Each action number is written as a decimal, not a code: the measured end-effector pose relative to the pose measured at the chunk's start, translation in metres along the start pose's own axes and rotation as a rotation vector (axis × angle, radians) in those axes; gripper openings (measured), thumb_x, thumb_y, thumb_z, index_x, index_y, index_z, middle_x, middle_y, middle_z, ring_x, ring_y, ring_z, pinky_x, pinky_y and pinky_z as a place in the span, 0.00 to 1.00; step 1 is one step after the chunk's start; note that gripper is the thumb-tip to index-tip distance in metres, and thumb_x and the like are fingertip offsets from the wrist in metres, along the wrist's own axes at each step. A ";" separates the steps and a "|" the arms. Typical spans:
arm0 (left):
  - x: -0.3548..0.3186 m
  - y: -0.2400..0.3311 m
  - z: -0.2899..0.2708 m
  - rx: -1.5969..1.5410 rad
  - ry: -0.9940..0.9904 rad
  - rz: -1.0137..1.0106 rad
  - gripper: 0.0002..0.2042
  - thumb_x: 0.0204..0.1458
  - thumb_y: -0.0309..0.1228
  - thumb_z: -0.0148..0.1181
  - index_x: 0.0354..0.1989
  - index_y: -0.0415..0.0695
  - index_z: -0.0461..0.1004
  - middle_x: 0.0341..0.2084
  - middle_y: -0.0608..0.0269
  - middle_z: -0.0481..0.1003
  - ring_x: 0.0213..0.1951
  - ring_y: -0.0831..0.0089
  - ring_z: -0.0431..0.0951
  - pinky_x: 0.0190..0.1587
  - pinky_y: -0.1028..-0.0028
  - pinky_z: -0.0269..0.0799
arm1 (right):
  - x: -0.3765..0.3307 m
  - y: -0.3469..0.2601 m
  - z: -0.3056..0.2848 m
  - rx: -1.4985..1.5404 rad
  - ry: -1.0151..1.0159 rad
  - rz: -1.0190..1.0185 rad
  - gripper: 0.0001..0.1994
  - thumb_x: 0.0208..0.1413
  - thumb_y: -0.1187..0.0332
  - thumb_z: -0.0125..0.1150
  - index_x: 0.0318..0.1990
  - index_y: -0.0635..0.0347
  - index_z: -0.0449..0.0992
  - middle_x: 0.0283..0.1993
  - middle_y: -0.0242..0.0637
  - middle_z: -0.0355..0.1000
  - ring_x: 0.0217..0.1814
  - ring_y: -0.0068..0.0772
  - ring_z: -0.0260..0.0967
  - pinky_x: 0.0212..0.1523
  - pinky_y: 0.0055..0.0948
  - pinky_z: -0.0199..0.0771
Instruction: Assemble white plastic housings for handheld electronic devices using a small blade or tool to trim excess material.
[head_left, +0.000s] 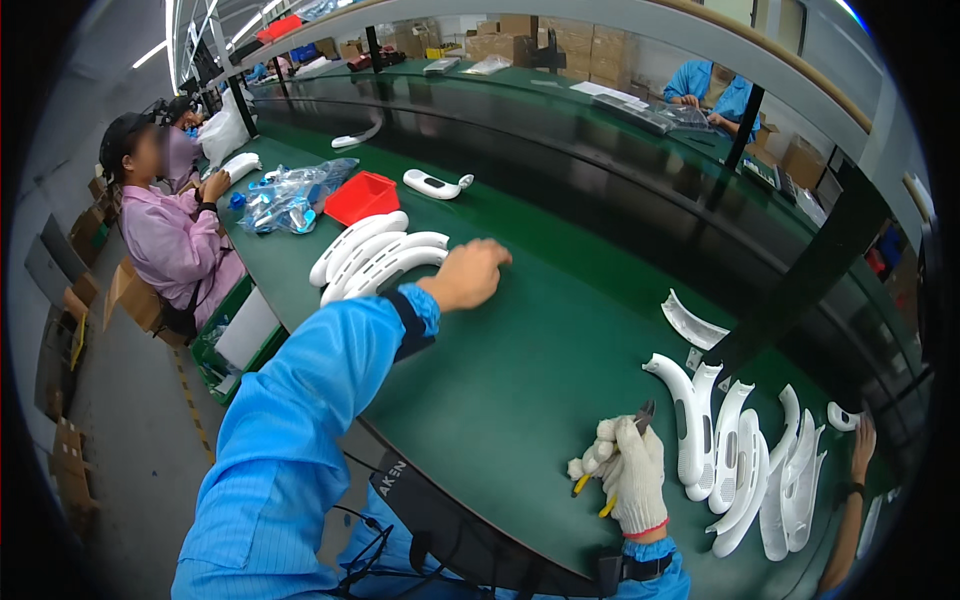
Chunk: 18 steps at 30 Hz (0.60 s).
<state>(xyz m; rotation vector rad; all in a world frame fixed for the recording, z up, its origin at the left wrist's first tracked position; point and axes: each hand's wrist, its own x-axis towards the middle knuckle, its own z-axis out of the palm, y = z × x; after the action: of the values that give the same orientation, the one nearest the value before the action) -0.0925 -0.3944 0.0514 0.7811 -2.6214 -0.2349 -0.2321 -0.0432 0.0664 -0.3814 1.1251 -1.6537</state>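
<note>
My bare left hand [468, 275] is stretched over the green table, its fingers partly extended and nothing seen in them. Just left of it lies a row of white curved plastic shells [366, 250] with slots along them. My right hand [632, 470], in a white knit glove, is closed around a pair of cutting pliers [646, 411]; the dark jaws stick out above the fingers and yellow handle ends below. To the right of that hand, several more white curved shells [722, 445] are set side by side, some showing their hollow inner side.
A red bin [362, 198] and a clear bag of blue-and-white parts [290, 195] stand at the far left. Single white pieces [437, 184] lie along the dark conveyor belt [540, 145]. A person in pink [175, 235] works at left; another person's hand [863, 445] reaches in at right.
</note>
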 end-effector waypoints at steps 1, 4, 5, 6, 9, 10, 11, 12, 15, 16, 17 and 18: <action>0.016 -0.004 -0.002 0.041 0.056 0.058 0.10 0.50 0.25 0.53 0.37 0.42 0.79 0.41 0.52 0.78 0.47 0.51 0.76 0.52 0.57 0.71 | 0.001 -0.001 -0.001 0.002 0.009 -0.001 0.14 0.70 0.61 0.47 0.36 0.63 0.67 0.24 0.32 0.65 0.24 0.31 0.70 0.30 0.44 0.79; 0.061 -0.005 -0.011 0.273 0.052 0.043 0.10 0.46 0.24 0.53 0.34 0.45 0.81 0.38 0.53 0.78 0.45 0.54 0.77 0.49 0.60 0.72 | 0.003 -0.003 -0.004 0.013 0.025 -0.001 0.14 0.70 0.62 0.46 0.37 0.65 0.67 0.25 0.34 0.66 0.25 0.31 0.70 0.32 0.45 0.79; 0.071 -0.017 -0.007 0.365 0.099 0.017 0.09 0.47 0.25 0.54 0.32 0.47 0.82 0.39 0.55 0.77 0.46 0.57 0.76 0.49 0.60 0.71 | 0.003 -0.002 -0.005 0.023 0.012 0.009 0.15 0.70 0.62 0.46 0.37 0.67 0.67 0.27 0.35 0.66 0.25 0.31 0.70 0.32 0.45 0.80; 0.080 -0.028 -0.004 0.432 0.123 -0.038 0.10 0.48 0.27 0.55 0.36 0.46 0.81 0.43 0.55 0.76 0.49 0.56 0.75 0.50 0.58 0.70 | 0.003 -0.002 -0.005 0.033 0.000 0.019 0.15 0.70 0.63 0.45 0.38 0.69 0.67 0.28 0.37 0.67 0.26 0.31 0.70 0.33 0.46 0.80; 0.102 -0.052 0.002 0.476 0.107 -0.217 0.18 0.51 0.34 0.58 0.51 0.46 0.77 0.56 0.51 0.69 0.57 0.52 0.70 0.55 0.51 0.67 | 0.005 -0.002 -0.005 0.010 0.021 0.054 0.13 0.69 0.63 0.48 0.37 0.65 0.67 0.25 0.34 0.65 0.25 0.33 0.70 0.32 0.48 0.79; 0.110 -0.056 0.004 0.474 0.010 -0.277 0.23 0.52 0.37 0.59 0.58 0.47 0.72 0.60 0.48 0.64 0.61 0.50 0.67 0.58 0.49 0.66 | 0.004 -0.003 -0.005 0.018 0.023 0.054 0.13 0.69 0.62 0.48 0.37 0.65 0.67 0.26 0.34 0.65 0.25 0.33 0.70 0.32 0.48 0.79; 0.116 -0.062 0.008 0.485 -0.034 -0.311 0.23 0.52 0.37 0.59 0.58 0.47 0.72 0.60 0.48 0.64 0.62 0.50 0.66 0.59 0.48 0.65 | 0.003 -0.004 -0.005 0.027 0.022 0.055 0.13 0.69 0.62 0.48 0.38 0.65 0.67 0.26 0.34 0.65 0.25 0.33 0.71 0.33 0.48 0.79; 0.119 -0.068 0.013 0.497 -0.078 -0.346 0.23 0.53 0.38 0.59 0.58 0.47 0.72 0.60 0.49 0.64 0.63 0.50 0.65 0.60 0.47 0.65 | 0.003 -0.004 -0.006 0.036 0.021 0.056 0.14 0.69 0.62 0.49 0.38 0.65 0.67 0.26 0.35 0.66 0.25 0.34 0.71 0.33 0.49 0.79; 0.120 -0.071 0.021 0.428 -0.206 -0.442 0.26 0.54 0.40 0.59 0.60 0.42 0.69 0.60 0.48 0.64 0.63 0.49 0.66 0.61 0.49 0.65 | 0.004 -0.003 -0.013 0.102 -0.019 0.094 0.13 0.69 0.65 0.47 0.42 0.70 0.68 0.30 0.38 0.67 0.29 0.37 0.71 0.39 0.51 0.81; 0.121 -0.070 0.022 0.402 -0.232 -0.454 0.26 0.54 0.40 0.59 0.60 0.40 0.68 0.60 0.48 0.65 0.62 0.50 0.68 0.61 0.50 0.66 | 0.003 -0.004 -0.011 0.107 -0.026 0.080 0.13 0.68 0.65 0.47 0.42 0.70 0.68 0.29 0.38 0.67 0.29 0.37 0.71 0.40 0.49 0.81; 0.121 -0.068 0.023 0.378 -0.259 -0.466 0.27 0.55 0.40 0.59 0.61 0.39 0.68 0.59 0.48 0.65 0.61 0.50 0.69 0.61 0.51 0.67 | 0.003 -0.005 -0.011 0.093 -0.028 0.084 0.13 0.68 0.65 0.48 0.42 0.70 0.68 0.29 0.37 0.67 0.29 0.37 0.71 0.40 0.49 0.81; 0.121 -0.063 0.026 0.408 -0.247 -0.438 0.27 0.55 0.39 0.59 0.61 0.36 0.66 0.57 0.47 0.67 0.57 0.48 0.72 0.58 0.53 0.70 | 0.003 -0.006 -0.011 0.079 -0.032 0.088 0.13 0.68 0.65 0.48 0.42 0.70 0.68 0.29 0.37 0.67 0.29 0.36 0.71 0.40 0.48 0.81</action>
<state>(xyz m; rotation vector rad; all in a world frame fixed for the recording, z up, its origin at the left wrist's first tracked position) -0.1654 -0.5126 0.0499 1.5572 -2.7291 0.1002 -0.2447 -0.0400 0.0644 -0.3026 1.0353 -1.6045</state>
